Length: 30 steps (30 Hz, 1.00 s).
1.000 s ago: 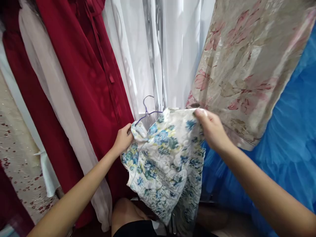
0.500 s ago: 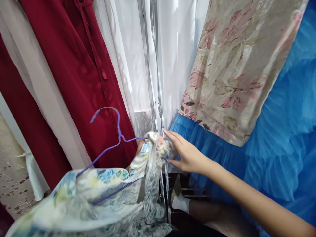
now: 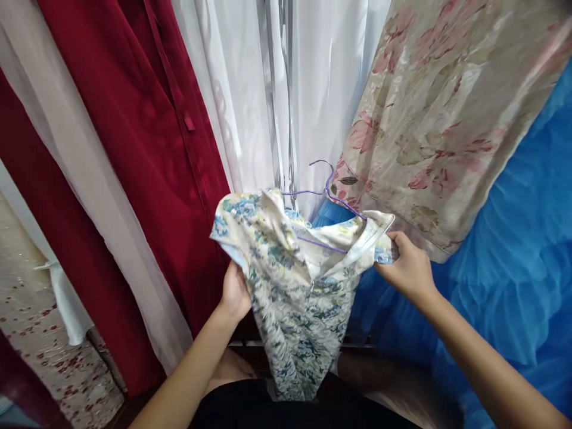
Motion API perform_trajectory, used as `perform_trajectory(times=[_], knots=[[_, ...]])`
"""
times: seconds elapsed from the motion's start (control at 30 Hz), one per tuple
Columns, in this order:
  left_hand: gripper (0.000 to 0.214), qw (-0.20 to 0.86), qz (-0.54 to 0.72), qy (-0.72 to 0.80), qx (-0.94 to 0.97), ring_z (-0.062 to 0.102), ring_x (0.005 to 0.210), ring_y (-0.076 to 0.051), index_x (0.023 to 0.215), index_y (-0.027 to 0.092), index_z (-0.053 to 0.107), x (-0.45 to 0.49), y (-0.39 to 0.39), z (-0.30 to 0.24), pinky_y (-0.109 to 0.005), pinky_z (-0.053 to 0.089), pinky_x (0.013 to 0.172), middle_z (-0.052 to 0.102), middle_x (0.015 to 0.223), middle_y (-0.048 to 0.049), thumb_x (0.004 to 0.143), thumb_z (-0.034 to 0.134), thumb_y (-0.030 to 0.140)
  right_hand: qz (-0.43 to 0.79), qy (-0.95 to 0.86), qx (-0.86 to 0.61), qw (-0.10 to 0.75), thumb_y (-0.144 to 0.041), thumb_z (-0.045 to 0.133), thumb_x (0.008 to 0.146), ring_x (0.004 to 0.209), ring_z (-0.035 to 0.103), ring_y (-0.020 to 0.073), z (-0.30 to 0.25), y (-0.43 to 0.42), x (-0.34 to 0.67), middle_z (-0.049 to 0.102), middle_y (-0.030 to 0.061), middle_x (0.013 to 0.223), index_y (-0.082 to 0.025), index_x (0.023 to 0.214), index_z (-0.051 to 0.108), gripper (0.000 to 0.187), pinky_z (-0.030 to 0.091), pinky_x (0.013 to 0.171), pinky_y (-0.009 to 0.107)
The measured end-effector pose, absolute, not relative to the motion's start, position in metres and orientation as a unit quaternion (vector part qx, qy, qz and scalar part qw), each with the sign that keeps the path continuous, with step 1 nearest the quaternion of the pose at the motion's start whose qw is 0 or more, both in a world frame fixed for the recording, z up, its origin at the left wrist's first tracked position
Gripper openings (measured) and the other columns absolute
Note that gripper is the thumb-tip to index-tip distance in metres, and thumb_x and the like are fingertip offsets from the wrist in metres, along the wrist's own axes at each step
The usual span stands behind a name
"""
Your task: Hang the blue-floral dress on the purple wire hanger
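A floral dress (image 3: 295,286) in white, blue, green and yellow hangs between my hands, its upper part spread and its lower part narrowing toward my lap. Inside its neckline sits a purple hanger (image 3: 329,189), the hook standing up above the fabric. My left hand (image 3: 236,291) grips the dress's left side below the shoulder, its fingertips hidden behind the cloth. On the other side my right hand (image 3: 409,265) pinches the right shoulder edge between thumb and fingers.
Dark red garments (image 3: 147,179) and a pale pink one (image 3: 84,155) hang at left. White fabric (image 3: 330,89) hangs behind, beside shiny metal poles (image 3: 288,119). A beige floral garment (image 3: 429,137) and blue ruffled tulle (image 3: 504,286) hang at right.
The dress has swung from the lower left to the centre and now faces me spread out. The hanger hook moved right. My left hand has come into clear view, and my right hand has closed on the shoulder.
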State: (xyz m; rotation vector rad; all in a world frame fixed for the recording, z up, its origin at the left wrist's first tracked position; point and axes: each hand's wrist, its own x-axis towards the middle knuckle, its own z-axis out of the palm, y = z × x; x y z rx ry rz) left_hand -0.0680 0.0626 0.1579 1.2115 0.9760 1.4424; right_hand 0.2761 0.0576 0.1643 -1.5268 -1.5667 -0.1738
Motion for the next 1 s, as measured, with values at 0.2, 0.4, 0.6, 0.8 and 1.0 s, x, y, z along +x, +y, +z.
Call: perform_trajectory(times=[0.2,0.4,0.6,0.8,1.0], knots=[[0.060,0.469,0.703,0.390,0.366,0.048,0.141,-0.029,0.127,0.027,0.063,-0.062,0.043,0.103,-0.043,0.043,0.116,0.067,0.134,-0.0056,0.082,0.062,0.066,-0.114,-0.685,-0.568,0.442,-0.038,0.071,0.072,0.081,0.070,0.0341,0.210,0.065,0.251,0.074,0.0100,0.089,-0.022,0.107,0.060,0.040,0.043,0.064,0.033],[0.063,0.469,0.681,0.447,0.343,0.053,0.137,-0.029,0.131,0.029,0.061,-0.041,0.019,0.049,-0.044,0.039,0.118,0.068,0.134,-0.0047,0.072,0.084,0.037,-0.101,-0.731,-0.505,0.448,-0.031,0.070,0.071,0.098,0.067,0.0347,0.186,0.048,0.261,0.070,0.0127,0.109,-0.020,0.120,0.059,0.051,0.049,0.079,0.039],[0.060,0.476,0.668,0.468,0.329,0.055,0.136,-0.029,0.132,0.031,0.061,-0.015,0.003,0.026,-0.043,0.040,0.118,0.065,0.137,-0.0058,0.077,0.082,0.040,0.001,-0.461,-0.518,0.720,-0.037,0.063,0.088,0.106,0.058,0.0321,0.098,0.002,0.203,0.060,0.0105,0.110,-0.024,0.110,0.057,0.027,0.047,0.091,0.045],[0.063,0.507,0.648,0.423,0.380,0.058,0.132,-0.027,0.139,0.030,0.058,-0.003,-0.014,0.039,-0.040,0.041,0.118,0.065,0.137,-0.0044,0.081,0.079,0.035,0.470,-0.555,-0.404,0.555,-0.054,0.047,0.098,0.059,0.051,0.0215,0.034,-0.017,0.115,0.054,0.0003,0.063,-0.025,0.074,0.053,0.038,0.042,0.059,0.034],[0.060,0.544,0.631,0.415,0.365,0.058,0.133,-0.028,0.137,0.029,0.060,-0.011,-0.022,0.052,-0.041,0.044,0.115,0.065,0.138,-0.0055,0.081,0.079,0.034,0.499,-0.532,-0.398,0.557,-0.056,0.052,0.097,0.059,0.045,0.0187,0.038,-0.012,0.112,0.050,-0.0023,0.064,-0.026,0.080,0.050,0.035,0.036,0.058,0.032]])
